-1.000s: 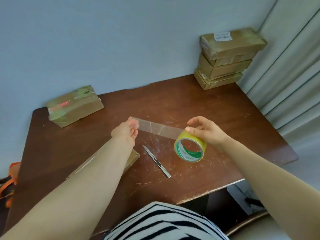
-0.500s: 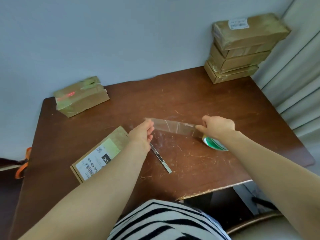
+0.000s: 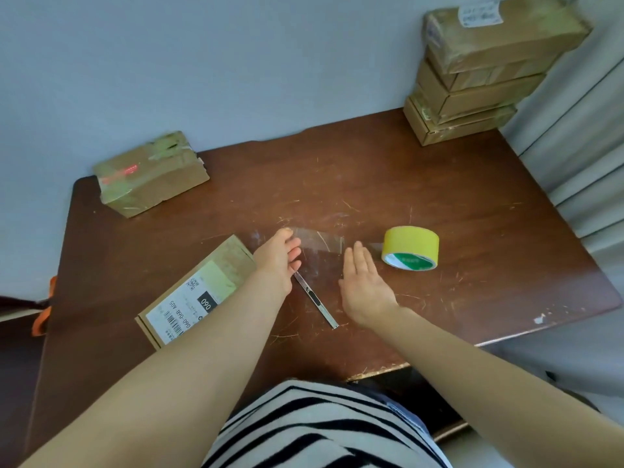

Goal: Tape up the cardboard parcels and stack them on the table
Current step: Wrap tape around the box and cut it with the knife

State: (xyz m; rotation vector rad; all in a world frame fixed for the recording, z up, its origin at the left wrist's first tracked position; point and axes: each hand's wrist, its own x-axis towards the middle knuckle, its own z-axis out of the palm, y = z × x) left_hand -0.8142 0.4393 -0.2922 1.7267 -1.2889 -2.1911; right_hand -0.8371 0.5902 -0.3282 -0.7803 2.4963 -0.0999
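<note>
Change: the tape roll had been let go and set on the table, right of centre (half a second before, it was gripped).
Right hand: held flat just left of the roll, fingers straight, nothing grasped.
Left hand: fingers curled, the free end of the tape strip pinched.
Meaning: the strip was judged ready for cutting, with the knife lying untouched between the hands.
Labelled parcel: near left, seemingly untaped.
Stack: far right.
Hidden: the knife's far end was covered by the left hand, its blade could not be made out, and the strip's join to the roll was unclear.
</note>
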